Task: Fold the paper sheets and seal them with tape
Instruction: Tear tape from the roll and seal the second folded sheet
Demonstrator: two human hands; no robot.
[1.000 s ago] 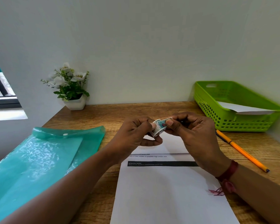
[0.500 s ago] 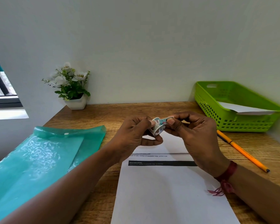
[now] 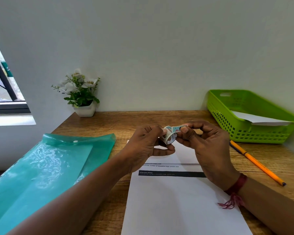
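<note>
Hands raised together over the far half of the table (image 3: 143,119), both on one small tape roll (image 3: 169,137). From the roll's 9 o'clock, left hand (image 3: 146,146) gripping it, fingers curled over the top and thumb beneath. From 3 o'clock, right hand (image 3: 209,150) pinching the loose tape end (image 3: 177,128) between thumb and forefinger, remaining fingers bent; red thread band (image 3: 236,184) round that wrist. Roll in the air, clear of the table, patterned teal and white, with a short strip drawn off its top toward 2 o'clock.

Below the hands, at 6 o'clock: white paper sheet (image 3: 182,209) flat on the table, with a black printed bar across it. Blank white flap (image 3: 185,153) over its far end; cannot tell whether folded from the same sheet or separate.

At 3 o'clock of the sheet, orange pencil (image 3: 256,162) lying slantwise. At 2 o'clock, green basket (image 3: 241,133) with white paper (image 3: 261,119) inside. At 9 o'clock, teal plastic folder (image 3: 41,167) with a snap button, near the sheet. At 11 o'clock, against the wall, potted plant (image 3: 81,92) with white flowers. Far off at 9 o'clock, window (image 3: 3,82).
</note>
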